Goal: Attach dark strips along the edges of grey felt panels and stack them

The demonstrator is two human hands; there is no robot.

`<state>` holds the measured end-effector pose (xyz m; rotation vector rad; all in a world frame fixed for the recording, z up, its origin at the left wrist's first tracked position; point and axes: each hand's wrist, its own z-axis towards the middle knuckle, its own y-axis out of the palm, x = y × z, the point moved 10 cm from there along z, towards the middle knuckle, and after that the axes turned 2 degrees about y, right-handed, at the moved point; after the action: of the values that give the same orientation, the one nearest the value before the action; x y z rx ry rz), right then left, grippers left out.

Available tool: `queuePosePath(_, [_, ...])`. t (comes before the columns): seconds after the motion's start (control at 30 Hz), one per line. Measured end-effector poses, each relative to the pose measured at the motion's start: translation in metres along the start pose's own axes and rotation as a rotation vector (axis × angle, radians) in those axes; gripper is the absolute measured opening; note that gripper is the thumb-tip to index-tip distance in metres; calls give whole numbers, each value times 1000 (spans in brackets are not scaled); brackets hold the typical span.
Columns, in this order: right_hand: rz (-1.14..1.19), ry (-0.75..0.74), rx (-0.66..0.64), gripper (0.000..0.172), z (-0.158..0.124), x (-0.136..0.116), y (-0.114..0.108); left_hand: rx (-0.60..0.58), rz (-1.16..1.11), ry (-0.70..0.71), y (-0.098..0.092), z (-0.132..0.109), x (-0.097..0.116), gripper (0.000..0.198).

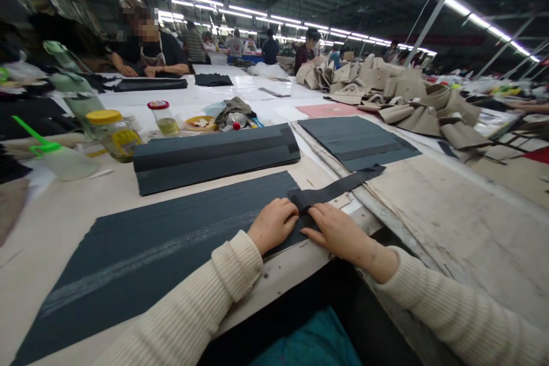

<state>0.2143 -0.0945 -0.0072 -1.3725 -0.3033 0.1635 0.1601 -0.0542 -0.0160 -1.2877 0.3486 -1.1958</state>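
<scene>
A dark blue-green fabric panel (163, 251) lies flat in front of me, with a pale streak running lengthwise along it. At the panel's right end is a black fabric strip (338, 187), its free end trailing away to the right. My left hand (274, 225) rests over the panel's end with its fingers curled down onto the strip. Close beside it, my right hand (341, 233) grips the strip between thumb and fingers. The fingertips of both hands are partly hidden, and so is the piece of strip under them.
Behind the panel lies a stack of folded dark panels (214, 157); another dark panel (360, 143) lies right. Left stand a squeeze bottle (68, 160) with a green nozzle and a yellow-lidded jar (114, 134). Beige fabric pieces (394, 88) are heaped back right. A co-worker (150, 48) works opposite.
</scene>
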Motion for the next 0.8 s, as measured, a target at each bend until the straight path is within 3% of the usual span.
queuePosePath(0.13, [-128,-50,-1,15,-5,-13,-2,-8,-37,61,0,-6,3,14])
queuePosePath(0.27, [-178,-92,-57,16,-5,-18,6,-48,-22,134,3,-6,11,18])
queuePosePath(0.57, [68,106,-133,15,16,23,12,-117,38,197,9,-8,19,17])
queuePosePath(0.8, [141,198,-181,17,34,40,19,-126,45,214,8,-8,21,17])
